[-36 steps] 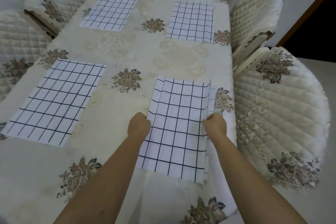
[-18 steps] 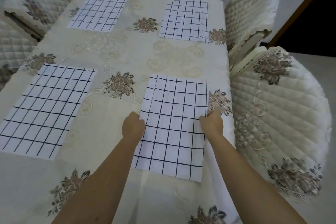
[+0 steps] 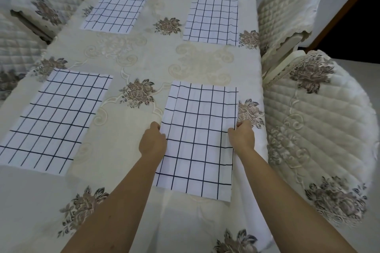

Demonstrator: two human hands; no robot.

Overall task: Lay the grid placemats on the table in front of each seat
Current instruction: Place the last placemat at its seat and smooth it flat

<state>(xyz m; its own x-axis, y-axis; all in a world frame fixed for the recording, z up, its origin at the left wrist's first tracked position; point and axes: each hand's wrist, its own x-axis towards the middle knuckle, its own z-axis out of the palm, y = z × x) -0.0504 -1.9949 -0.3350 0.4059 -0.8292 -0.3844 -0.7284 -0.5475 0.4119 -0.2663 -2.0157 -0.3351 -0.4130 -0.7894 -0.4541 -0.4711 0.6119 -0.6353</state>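
Several white placemats with a dark grid lie on the cream floral tablecloth (image 3: 144, 57). The near right placemat (image 3: 198, 137) lies flat by the table's right edge. My left hand (image 3: 152, 142) pinches its left edge and my right hand (image 3: 242, 137) pinches its right edge, both about midway along. Another placemat (image 3: 53, 121) lies at the near left. Two more rest at the far left (image 3: 116, 10) and the far right (image 3: 211, 19).
Quilted cream chairs stand around the table: two on the right (image 3: 314, 129) (image 3: 287, 6) and two on the left (image 3: 45, 0) (image 3: 14, 47). A dark doorway (image 3: 353, 33) opens at the far right. The tablecloth hangs over the near edge.
The near right placemat has been shifted a little up the table and squared, its doubled right edge now flat. Both hands stay on its side edges.
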